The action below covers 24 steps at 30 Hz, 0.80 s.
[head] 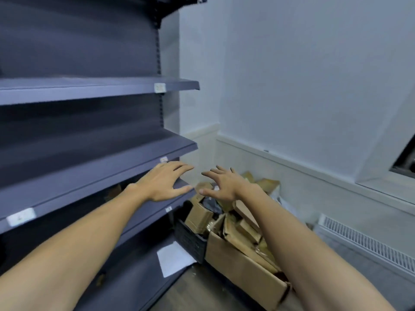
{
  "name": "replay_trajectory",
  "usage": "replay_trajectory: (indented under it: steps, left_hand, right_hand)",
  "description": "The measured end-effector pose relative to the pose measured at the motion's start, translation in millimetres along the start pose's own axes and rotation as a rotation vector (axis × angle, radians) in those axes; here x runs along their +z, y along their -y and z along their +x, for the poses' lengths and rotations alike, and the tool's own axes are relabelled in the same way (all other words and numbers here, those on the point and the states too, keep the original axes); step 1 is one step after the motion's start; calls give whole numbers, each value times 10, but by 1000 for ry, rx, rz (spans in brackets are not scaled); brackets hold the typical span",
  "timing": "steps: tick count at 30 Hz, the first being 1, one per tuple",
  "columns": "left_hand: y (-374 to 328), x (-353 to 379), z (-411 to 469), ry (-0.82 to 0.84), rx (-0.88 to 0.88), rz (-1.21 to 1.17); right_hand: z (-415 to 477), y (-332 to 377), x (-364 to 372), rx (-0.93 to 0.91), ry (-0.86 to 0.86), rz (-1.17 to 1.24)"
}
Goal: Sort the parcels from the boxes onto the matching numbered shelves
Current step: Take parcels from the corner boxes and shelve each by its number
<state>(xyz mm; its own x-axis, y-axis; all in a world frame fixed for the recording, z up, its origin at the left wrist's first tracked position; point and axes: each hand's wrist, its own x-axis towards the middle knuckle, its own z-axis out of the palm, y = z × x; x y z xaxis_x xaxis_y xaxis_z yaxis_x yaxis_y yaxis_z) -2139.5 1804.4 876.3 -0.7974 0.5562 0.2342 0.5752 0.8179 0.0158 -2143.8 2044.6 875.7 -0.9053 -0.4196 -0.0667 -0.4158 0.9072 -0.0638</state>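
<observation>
Now both hands reach out, holding nothing.
Left hand and right hand, fingers spread, centre frame above the cardboard box of parcels.

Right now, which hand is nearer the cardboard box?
Right. The right hand hovers above the cardboard box; the left hand is further left, in front of the shelf edge.

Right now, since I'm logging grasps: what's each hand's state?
Left hand: open, fingers spread, holding nothing.
Right hand: open, fingers spread, holding nothing.
</observation>
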Motion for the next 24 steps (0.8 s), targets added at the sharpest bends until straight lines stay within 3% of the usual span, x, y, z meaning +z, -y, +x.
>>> replay_trajectory:
  steps: [13, 24]
  left_hand:
    - [-1018, 1003, 1351, 63, 145, -63]
    - [-808, 2042, 2206, 189, 215, -99]
  right_hand:
    - [-441, -1909, 676, 229, 24, 67]
    - [-156, -2787, 1363, 378, 119, 126]
